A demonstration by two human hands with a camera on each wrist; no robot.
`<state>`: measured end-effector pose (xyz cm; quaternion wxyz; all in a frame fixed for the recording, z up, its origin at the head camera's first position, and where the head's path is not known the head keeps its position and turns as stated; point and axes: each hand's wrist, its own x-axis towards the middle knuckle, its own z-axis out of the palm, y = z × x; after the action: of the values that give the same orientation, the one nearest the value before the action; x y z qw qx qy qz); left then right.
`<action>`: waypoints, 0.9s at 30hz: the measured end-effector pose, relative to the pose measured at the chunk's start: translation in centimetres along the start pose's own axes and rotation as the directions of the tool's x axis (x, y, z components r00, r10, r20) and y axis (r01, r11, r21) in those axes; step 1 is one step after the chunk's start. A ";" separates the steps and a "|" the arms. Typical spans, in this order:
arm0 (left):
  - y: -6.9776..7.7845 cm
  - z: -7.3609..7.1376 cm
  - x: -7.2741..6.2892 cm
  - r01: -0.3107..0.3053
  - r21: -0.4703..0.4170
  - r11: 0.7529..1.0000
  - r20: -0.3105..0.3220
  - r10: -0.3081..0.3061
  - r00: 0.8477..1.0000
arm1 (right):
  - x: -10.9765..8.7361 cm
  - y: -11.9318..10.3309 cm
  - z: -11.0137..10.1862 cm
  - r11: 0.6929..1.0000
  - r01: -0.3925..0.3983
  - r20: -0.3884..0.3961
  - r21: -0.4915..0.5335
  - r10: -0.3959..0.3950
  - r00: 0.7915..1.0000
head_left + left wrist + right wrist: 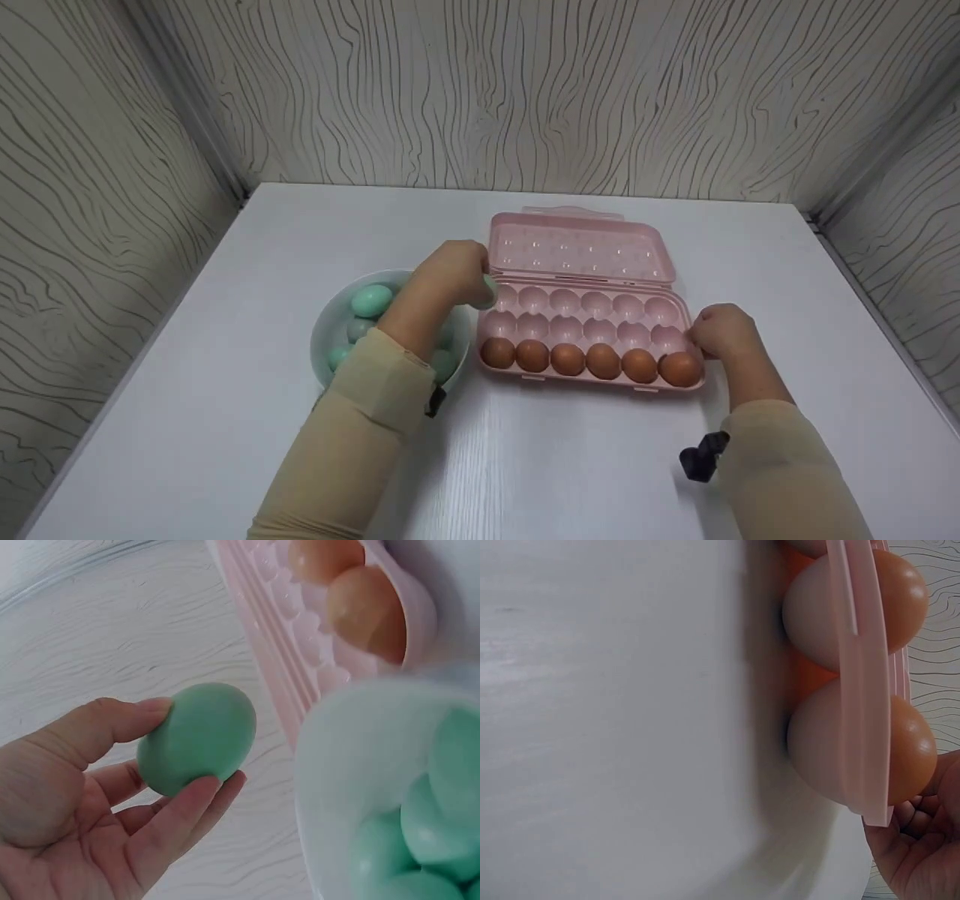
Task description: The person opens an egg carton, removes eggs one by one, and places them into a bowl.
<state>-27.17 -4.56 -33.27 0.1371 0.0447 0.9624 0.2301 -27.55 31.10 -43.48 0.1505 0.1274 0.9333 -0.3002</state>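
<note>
As left grip (454, 271) pinches one green egg (199, 735), right grip (726, 330) holds carton (581, 259): six eggs (568, 360).

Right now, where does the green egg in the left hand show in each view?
Head: the held green egg is near the centre, partly hidden by the left hand.
Left wrist: the egg is just left of centre, pinched in that hand.
Right wrist: not in it.
Shared landmark: the pink carton, visible in all three views.
</note>
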 end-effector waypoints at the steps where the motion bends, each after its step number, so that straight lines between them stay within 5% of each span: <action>1: -0.4 -0.4 -0.2 0.001 0.003 1.000 -0.001 -0.001 1.000 | 0.0 0.0 0.0 1.000 0.005 -0.005 0.001 -0.005 1.000; 11: -3.9 -3.2 -1.4 0.014 0.035 0.999 -0.002 -0.014 1.000 | 0.1 0.0 0.1 1.000 0.005 -0.005 0.014 -0.005 1.000; 22: -7.7 -4.6 -2.2 0.080 0.034 0.996 -0.049 -0.078 0.996 | 0.1 0.1 0.0 1.000 -0.011 0.012 0.010 0.011 1.000; 27: -9.0 -4.8 -2.5 0.125 0.070 0.990 -0.022 -0.123 0.992 | 0.0 0.1 -0.1 1.000 0.000 0.011 0.017 0.000 1.000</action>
<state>-26.30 -14.98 -32.60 0.1408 -0.0124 0.9721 0.1872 -27.55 31.24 -43.42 0.1543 0.1272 0.9298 -0.3089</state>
